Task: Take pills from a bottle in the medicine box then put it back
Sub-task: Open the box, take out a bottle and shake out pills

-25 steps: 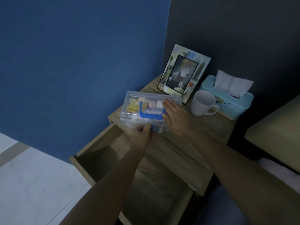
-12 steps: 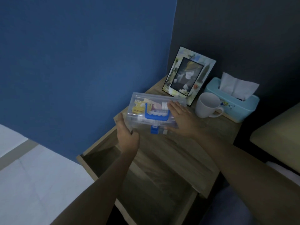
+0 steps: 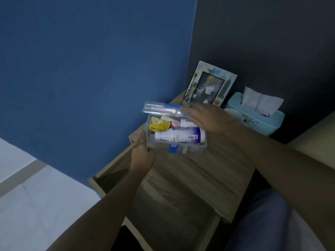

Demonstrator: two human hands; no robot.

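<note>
The clear plastic medicine box (image 3: 195, 148) stands on the wooden nightstand (image 3: 208, 171) with its lid (image 3: 161, 110) swung up. Inside lies a white pill bottle (image 3: 179, 135) with a blue label, on its side. Behind it are a yellow packet (image 3: 158, 126) and a smaller white bottle (image 3: 186, 122). My left hand (image 3: 143, 154) grips the box's left end. My right hand (image 3: 208, 118) holds the lid's right edge, fingers spread over the back of the box. A blue latch (image 3: 173, 148) hangs on the front wall.
A picture frame (image 3: 208, 86) leans on the dark wall behind the box. A white mug (image 3: 235, 115), partly hidden by my right hand, and a teal tissue box (image 3: 257, 115) stand to the right. The nightstand drawer (image 3: 145, 192) is pulled out below. A bed edge (image 3: 317, 131) lies at the right.
The box's lid has gone from shut to lifted, showing the bottles inside. My left hand moved from the front latch to the box's left end. My right hand rose with the lid.
</note>
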